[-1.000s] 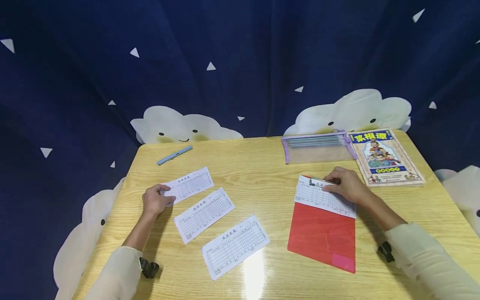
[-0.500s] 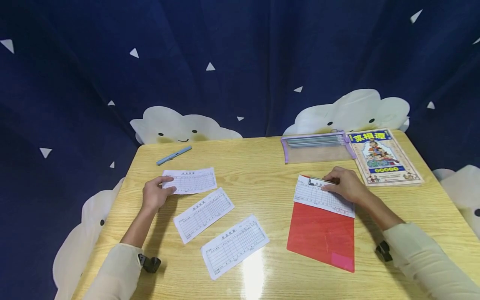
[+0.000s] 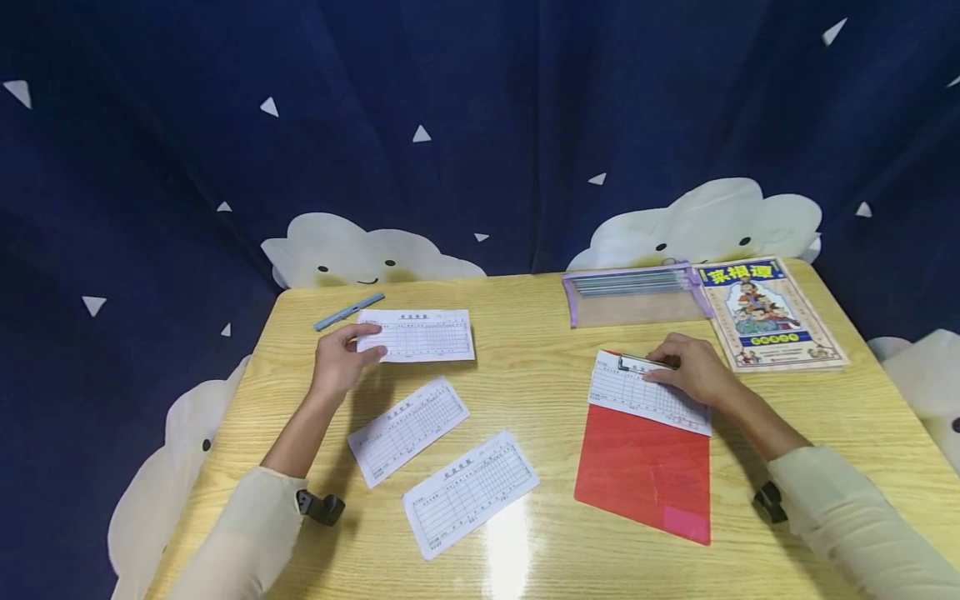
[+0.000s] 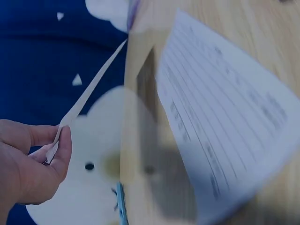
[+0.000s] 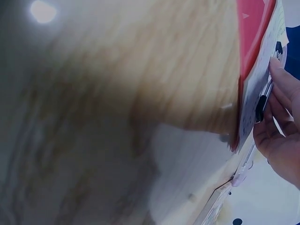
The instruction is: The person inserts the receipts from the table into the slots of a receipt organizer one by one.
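Observation:
My left hand (image 3: 337, 362) pinches the left end of a white receipt slip (image 3: 423, 337) between thumb and fingers. In the left wrist view that slip (image 4: 91, 86) stands away from the tabletop, seen edge-on. Two more printed receipt slips, an upper one (image 3: 408, 429) and a lower one (image 3: 471, 493), lie tilted on the table below it. On the right, my right hand (image 3: 693, 367) grips the metal clip (image 3: 626, 363) at the top of a red clipboard (image 3: 645, 475). Thumb and fingers close on that clip (image 5: 262, 103) from both sides. Receipt paper (image 3: 637, 402) lies under the clip.
A blue pen (image 3: 349, 311) lies at the back left of the wooden table (image 3: 517, 358). Along the back right are a clear, purple-edged zip pouch (image 3: 637, 304) and an illustrated book (image 3: 772, 317). A dark blue curtain (image 3: 480, 125) hangs behind the table's far edge.
My left hand has raised the top receipt slip off the table, levelled it, and carried it rightward and toward the back. The right hand has stayed on the clip.

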Tool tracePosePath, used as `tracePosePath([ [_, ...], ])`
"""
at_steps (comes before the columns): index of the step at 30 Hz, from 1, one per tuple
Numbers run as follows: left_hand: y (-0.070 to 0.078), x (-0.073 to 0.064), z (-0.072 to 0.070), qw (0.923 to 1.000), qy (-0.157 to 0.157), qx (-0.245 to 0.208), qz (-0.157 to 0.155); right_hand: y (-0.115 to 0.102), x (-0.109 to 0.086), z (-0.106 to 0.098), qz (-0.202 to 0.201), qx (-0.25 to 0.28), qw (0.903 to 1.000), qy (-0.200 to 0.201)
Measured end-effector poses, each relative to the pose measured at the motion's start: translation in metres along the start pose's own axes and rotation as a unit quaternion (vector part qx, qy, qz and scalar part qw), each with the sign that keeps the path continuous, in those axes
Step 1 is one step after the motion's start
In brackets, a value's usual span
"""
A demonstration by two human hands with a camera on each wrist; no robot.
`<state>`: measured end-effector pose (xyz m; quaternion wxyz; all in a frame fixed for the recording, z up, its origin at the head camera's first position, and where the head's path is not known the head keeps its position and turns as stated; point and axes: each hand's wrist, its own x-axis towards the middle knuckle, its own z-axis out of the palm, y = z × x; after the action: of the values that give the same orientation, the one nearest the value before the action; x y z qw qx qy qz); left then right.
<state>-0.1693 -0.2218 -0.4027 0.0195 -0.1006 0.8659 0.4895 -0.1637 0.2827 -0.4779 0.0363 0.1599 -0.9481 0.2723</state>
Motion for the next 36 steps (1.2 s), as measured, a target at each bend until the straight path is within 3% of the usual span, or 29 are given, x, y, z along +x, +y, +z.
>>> tracePosePath([
  [7,0.028,-0.003,0.040,0.9954,-0.079,-0.028,0.047,-0.001,0.001,-0.001,0.020,-0.003,0.9996,-0.017],
  [14,0.049,-0.013,0.100,0.9844,-0.153,-0.049,0.073,-0.004,0.001,-0.002,0.024,0.004,0.9996,-0.013],
  [20,0.057,-0.026,0.148,0.9747,-0.200,-0.043,0.089,-0.002,0.000,-0.002,0.018,0.006,0.9998,-0.010],
  [25,0.060,-0.037,0.183,0.9671,-0.231,-0.041,0.097,-0.001,0.000,-0.002,0.018,0.002,0.9998,-0.009],
  [30,0.064,-0.047,0.209,0.9602,-0.257,-0.026,0.108,-0.001,0.001,-0.001,0.028,0.004,0.9995,-0.012],
  [36,0.070,-0.053,0.232,0.9633,-0.237,-0.010,0.126,0.000,0.000,0.000,0.026,0.009,0.9996,-0.010],
])
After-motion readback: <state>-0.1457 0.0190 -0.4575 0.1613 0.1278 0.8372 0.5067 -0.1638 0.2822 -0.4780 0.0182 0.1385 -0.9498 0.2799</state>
